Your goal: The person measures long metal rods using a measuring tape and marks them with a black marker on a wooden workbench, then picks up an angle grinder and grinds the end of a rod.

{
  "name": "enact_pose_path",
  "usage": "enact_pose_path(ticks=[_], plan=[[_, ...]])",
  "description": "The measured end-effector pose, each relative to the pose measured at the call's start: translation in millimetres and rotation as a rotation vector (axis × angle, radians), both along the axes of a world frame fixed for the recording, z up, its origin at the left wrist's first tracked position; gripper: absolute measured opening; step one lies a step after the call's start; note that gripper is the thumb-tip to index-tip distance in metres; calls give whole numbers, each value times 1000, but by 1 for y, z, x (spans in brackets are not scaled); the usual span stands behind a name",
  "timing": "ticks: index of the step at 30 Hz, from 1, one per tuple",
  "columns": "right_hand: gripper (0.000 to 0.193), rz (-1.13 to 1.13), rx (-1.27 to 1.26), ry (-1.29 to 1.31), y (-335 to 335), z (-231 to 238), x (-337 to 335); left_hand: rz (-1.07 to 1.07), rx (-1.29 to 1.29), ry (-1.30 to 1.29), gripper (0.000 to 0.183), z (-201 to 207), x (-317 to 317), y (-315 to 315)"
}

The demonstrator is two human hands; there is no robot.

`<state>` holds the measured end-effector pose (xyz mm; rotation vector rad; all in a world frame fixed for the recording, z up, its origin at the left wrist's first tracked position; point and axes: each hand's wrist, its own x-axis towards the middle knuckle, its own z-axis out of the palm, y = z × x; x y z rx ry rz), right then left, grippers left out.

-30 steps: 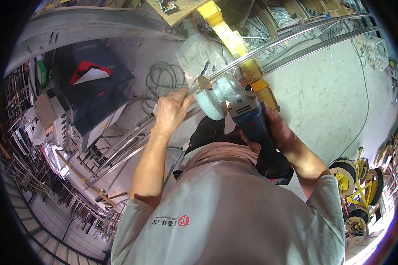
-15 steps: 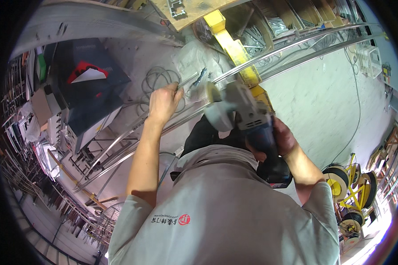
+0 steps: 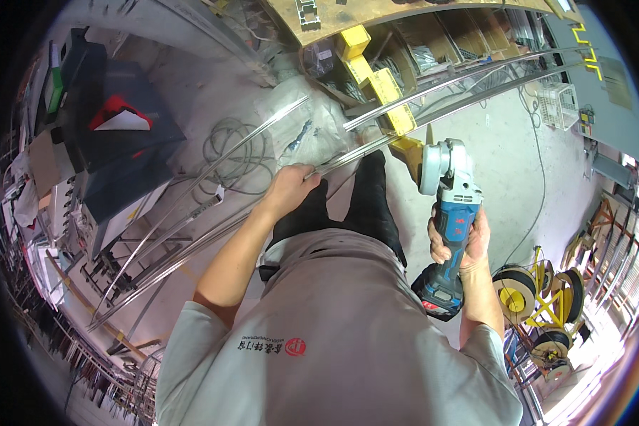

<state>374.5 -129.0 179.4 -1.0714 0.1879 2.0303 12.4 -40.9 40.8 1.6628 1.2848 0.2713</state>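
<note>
My right hand (image 3: 478, 245) is wrapped round the blue body of a cordless angle grinder (image 3: 456, 216). Its grey head and guard (image 3: 444, 167) point away from me, right of the yellow stand (image 3: 390, 96), and the disc shows as a thin edge. My left hand (image 3: 289, 187) is closed on thin shiny metal tubes (image 3: 355, 153) that run across in front of my legs. Beyond it, a separate tube (image 3: 255, 133) ends above the plastic sheeting. Another tube (image 3: 419, 96) rests across the stand, its near end apart from that one.
A dark machine (image 3: 131, 142) with a red patch stands on the left. Coiled grey hose (image 3: 234, 153) and clear plastic sheeting (image 3: 284, 117) lie on the floor. At the far side is a wooden workbench (image 3: 405, 13); a yellow reel rack (image 3: 539, 305) stands at the right.
The grinder has swung right and away from the tubes. My left hand has let go of the farther tube and moved nearer, onto the closer tubes.
</note>
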Motion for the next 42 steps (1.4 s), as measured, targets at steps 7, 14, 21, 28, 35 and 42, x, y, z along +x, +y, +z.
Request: enact_pose_path(ticks=[7,14,21,28,35,42], plan=[[88,107,-121,52,-29,-1,-22,152,-142,-71,21,-16,-2,1],[84,161,-279,144,-17,-11,-19,-171,315,210,29,-2,13,0],[80,241,-274,298,-16,-40,10,43,201,219,24,32,27,-15],[68,269,-149,316,-3,-27,26,38,253,215,27,89,45,-15],[69,234,-23,474,-8,-44,37,1,278,326,27,94,49,-23],[74,311,10,464,-2,-48,35,8,293,300,27,90,48,-27]])
